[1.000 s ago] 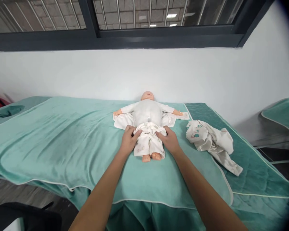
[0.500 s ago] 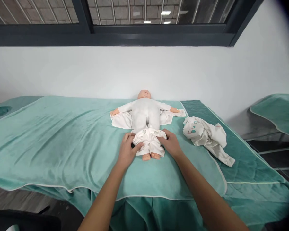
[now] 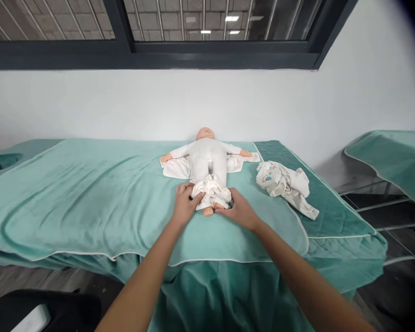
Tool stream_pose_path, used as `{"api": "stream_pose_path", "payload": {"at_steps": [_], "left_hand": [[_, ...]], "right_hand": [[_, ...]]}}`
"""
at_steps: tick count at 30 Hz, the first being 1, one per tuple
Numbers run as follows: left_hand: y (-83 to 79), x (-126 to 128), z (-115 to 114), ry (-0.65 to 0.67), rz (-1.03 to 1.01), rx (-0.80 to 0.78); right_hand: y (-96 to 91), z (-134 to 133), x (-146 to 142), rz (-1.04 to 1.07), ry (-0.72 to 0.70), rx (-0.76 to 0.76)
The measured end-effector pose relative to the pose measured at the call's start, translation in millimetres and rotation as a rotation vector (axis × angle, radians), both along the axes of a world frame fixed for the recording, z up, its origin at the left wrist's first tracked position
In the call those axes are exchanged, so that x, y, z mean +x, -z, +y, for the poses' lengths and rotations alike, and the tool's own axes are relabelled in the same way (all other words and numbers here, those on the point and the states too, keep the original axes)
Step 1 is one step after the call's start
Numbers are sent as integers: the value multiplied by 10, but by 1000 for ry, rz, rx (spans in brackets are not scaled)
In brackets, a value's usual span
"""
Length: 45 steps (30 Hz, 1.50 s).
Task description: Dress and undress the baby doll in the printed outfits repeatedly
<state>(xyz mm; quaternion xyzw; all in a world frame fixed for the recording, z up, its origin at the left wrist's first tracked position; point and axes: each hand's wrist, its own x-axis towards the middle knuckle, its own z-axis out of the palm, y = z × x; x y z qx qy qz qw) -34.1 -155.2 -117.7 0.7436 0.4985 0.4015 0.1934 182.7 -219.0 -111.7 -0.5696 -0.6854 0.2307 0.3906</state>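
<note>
A baby doll point(image 3: 207, 154) with a white cloth body lies on its back, arms spread, head toward the wall. Small white printed pants point(image 3: 211, 191) are bunched around its lower legs, and its feet point(image 3: 208, 211) show below the hems. My left hand point(image 3: 186, 203) grips the pants at their left side, thumb on top. At the right side my right hand point(image 3: 238, 210) is closed at the hem, its fingertips by the doll's foot. A white garment point(image 3: 176, 168) lies spread open under the doll's back and arms.
A crumpled white printed garment point(image 3: 283, 182) lies to the right on the green bed cover point(image 3: 90, 198). A white wall point(image 3: 141, 101) and a dark window frame point(image 3: 207, 60) stand behind. Another green-covered surface point(image 3: 397, 157) is at the right, and a black seat point(image 3: 65, 304) at lower left.
The pants have become more bunched on the doll's legs. My right hand has moved from the waistband down to the hem by the foot. My left hand keeps its hold. The view has shifted slightly.
</note>
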Motion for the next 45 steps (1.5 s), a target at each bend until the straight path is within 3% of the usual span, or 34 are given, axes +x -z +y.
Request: {"api": "stream_pose_path", "payload": {"at_steps": [6,10,14,18,21,24,28,31,33,36,39,45], "left_hand": [[-265,-186,-411,123,83,-35],[-487,-308,-681,185,96,-181],[-814,-421,-830,331,-56,-504],[-1331,-512,-922,425,-294,-546],[-1804,-542,-983,536,-363,-499],[-2280,-533,-1032,591,-159,-414],[-2821,-484,-1125,499,265,-212],[-3105,-428,-1275,484,446,-144],[-3215,-377,-1398,530,500,-178],[-3251,-288,-1524,659,494,-255],[-3177,-208,-1516,738,352,-301],[-2933,-130,-1323,772,15,-348]], "right_hand": [[-238,-199,-23,-203,49,-39],[-456,-347,30,-128,-95,-125],[-814,-474,94,-66,-320,-202],[-1344,-589,172,-50,-559,-295],[-1817,-675,190,-117,-624,-240],[-2280,-774,132,-226,-559,-153],[-2763,-914,-3,-247,-337,-87],[-3011,-1022,-72,-378,-374,-81],[-3127,-1093,-95,-425,-436,-77],[-3227,-1174,-112,-454,-426,2],[-3267,-1204,-109,-456,-383,104],[-3316,-1162,33,-348,-345,180]]}}
